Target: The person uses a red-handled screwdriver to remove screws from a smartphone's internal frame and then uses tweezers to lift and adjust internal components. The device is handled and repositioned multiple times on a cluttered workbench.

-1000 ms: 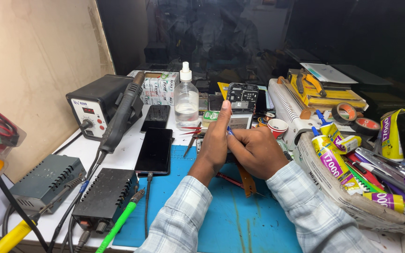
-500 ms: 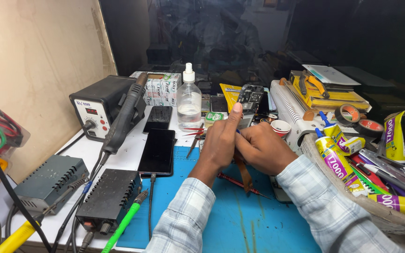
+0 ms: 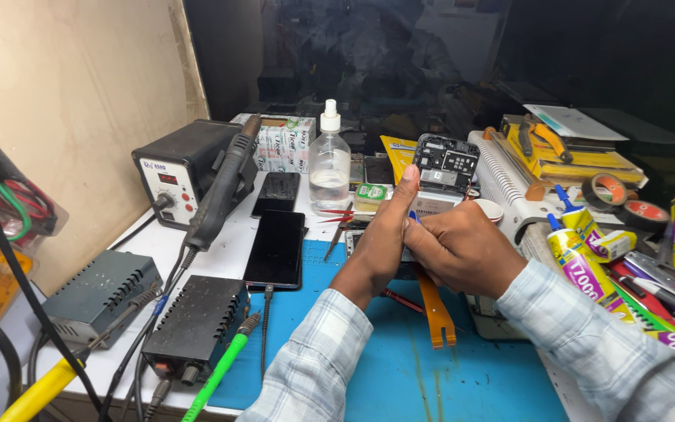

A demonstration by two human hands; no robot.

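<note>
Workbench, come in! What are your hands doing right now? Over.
Left hand and right hand clasped together over the blue mat, whatever they grip is hidden. Orange pry tool lies under the right hand. Black phone beside them.

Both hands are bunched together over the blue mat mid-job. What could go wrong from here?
1. The left hand and right hand hide whatever they grip, so a slip might go unseen.
2. The orange pry tool lies loose under the wrists and could be knocked off the blue mat.
3. The spray bottle stands close behind and might tip.
</note>
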